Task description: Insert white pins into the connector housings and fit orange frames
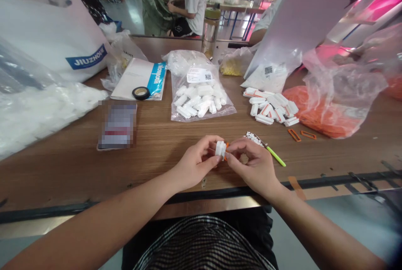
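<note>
Left hand (196,161) grip pinches the white piece (220,149) — right hand (257,163) grip, closed on an orange ring (226,151), touches its right side; a green-handled tool (277,157) lies farther right.

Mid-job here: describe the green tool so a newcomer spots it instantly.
On the brown table, find the big orange bag at right. Look from it toward the right hand: just beyond that hand is a small heap of white bits, with the green tool lying beside it. Its slim, bright lime handle sets it apart from the white and orange pieces around.
</note>
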Available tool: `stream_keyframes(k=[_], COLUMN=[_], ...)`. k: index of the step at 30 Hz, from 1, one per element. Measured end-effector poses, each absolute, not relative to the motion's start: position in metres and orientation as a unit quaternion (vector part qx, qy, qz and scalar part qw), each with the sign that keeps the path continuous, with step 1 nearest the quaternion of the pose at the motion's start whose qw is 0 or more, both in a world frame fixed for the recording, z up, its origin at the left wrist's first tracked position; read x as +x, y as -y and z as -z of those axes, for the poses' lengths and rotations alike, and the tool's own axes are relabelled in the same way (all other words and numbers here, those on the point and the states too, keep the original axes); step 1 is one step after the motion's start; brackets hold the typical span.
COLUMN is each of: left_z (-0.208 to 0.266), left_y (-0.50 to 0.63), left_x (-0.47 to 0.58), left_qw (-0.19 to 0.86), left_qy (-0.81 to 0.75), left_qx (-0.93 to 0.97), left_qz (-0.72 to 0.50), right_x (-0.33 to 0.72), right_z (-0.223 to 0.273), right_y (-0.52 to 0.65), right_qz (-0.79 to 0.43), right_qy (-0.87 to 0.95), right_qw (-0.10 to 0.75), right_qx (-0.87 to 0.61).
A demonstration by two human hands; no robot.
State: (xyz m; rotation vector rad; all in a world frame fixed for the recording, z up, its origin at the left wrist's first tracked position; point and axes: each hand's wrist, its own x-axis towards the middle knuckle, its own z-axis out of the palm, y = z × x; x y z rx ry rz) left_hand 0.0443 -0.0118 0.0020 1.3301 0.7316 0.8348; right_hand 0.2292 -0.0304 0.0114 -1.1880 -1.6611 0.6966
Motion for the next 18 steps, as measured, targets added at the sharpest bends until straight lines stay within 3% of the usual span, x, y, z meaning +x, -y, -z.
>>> stream_keyframes(k=[8, 18], left_z=[-0.0010, -0.0016], left_y=[0.0132, 0.0148], left_x=[0.0444, 0.0459], left_qw=[0.609, 0.648], left_qy=[-0.320, -0.327], left_qx=[0.618, 0.570], left_qz=[-0.381, -0.386], right_x=[0.2290, 0.2280], right_z=[-0.0083, -0.0080], right_y=[0.0304, 0.0318], right_qz=[-0.349, -0.306], right_qy=[0.632, 0.650], right_qw=[0.488, 0.495], right_qx=[-0.491, -0.488])
